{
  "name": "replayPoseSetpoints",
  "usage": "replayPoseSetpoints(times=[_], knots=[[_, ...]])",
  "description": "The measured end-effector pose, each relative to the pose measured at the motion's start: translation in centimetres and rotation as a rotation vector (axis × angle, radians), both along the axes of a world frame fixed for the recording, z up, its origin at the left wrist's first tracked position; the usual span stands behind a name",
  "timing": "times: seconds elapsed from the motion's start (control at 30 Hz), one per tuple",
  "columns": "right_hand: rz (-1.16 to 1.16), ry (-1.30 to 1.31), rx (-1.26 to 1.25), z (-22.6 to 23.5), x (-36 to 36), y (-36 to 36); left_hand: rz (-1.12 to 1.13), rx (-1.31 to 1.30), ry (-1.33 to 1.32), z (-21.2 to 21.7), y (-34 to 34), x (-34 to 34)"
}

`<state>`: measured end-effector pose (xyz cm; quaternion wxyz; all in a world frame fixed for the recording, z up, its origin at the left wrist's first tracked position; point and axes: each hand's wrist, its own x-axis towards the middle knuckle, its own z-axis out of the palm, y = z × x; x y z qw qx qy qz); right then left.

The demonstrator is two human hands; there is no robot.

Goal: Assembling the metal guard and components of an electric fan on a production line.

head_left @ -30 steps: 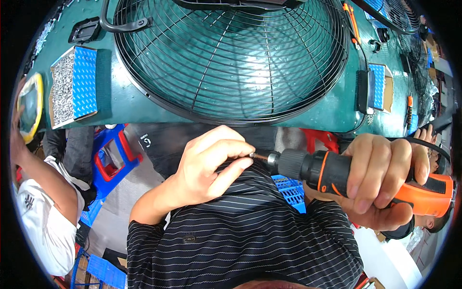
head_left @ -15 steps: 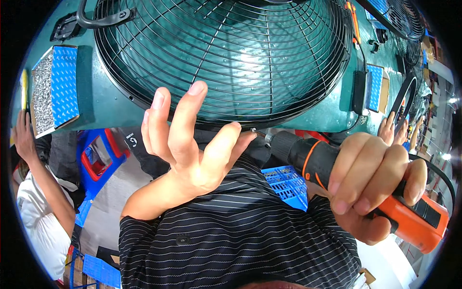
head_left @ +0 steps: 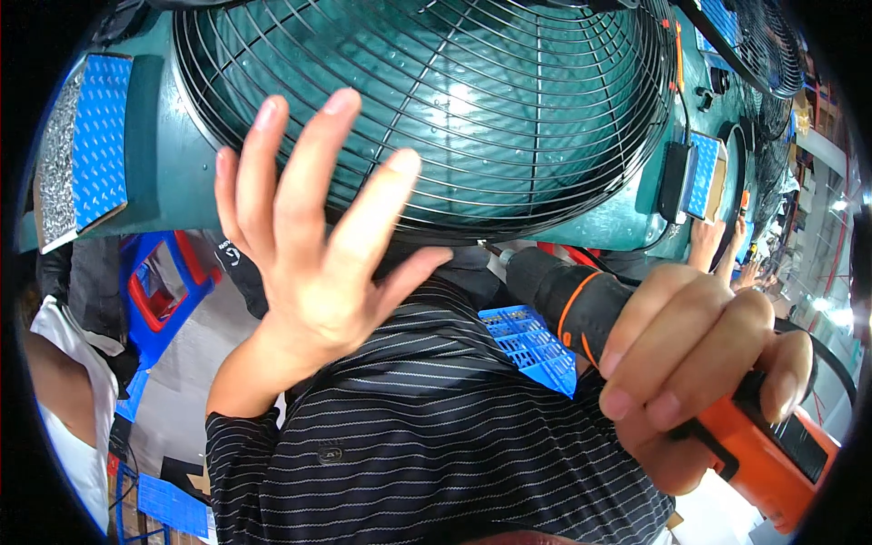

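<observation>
My left hand (head_left: 309,272) is open, its fingers spread in front of a large round black wire fan guard (head_left: 536,127). Nothing is held in it, and the thumb points toward the driver's tip. In my right hand (head_left: 699,350) is a corded orange and black electric screwdriver (head_left: 574,304), fingers wrapped round its body. The bit points up and left at the near rim of the guard; whether it touches a screw there is too small to tell.
The guard lies on a green table (head_left: 154,173). A blue patterned box (head_left: 102,136) of small metal parts stands at left, another box (head_left: 707,173) at right beside a black block (head_left: 674,182). A blue plastic basket (head_left: 531,345) is below the table edge. Other people's hands (head_left: 704,243) show at right.
My left hand has moved left and up, away from the bit's tip, and its fingers have spread wider. The screwdriver stays near the rim. At left, a co-worker's hand has left the view.
</observation>
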<state>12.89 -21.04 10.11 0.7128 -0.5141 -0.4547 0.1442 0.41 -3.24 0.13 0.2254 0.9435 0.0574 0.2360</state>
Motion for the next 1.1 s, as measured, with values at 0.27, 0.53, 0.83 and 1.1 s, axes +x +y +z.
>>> replayPoseSetpoints(times=[0.27, 0.53, 0.83, 1.1], knots=[[0.088, -0.031, -0.085, 0.4, 0.5, 0.6, -0.060, -0.021, -0.012, -0.5, 1.2, -0.4], [0.171, -0.028, -0.125, 0.6, 1.3, 1.0, -0.072, -0.037, -0.014, -0.6, 1.3, -0.5], [0.215, -0.005, -0.139, 0.8, 1.7, 0.9, -0.064, -0.042, -0.015, -0.6, 1.2, -0.6], [0.242, -0.026, -0.001, 0.4, 1.4, 1.3, -0.055, -0.062, -0.001, -0.4, 1.1, -0.6]])
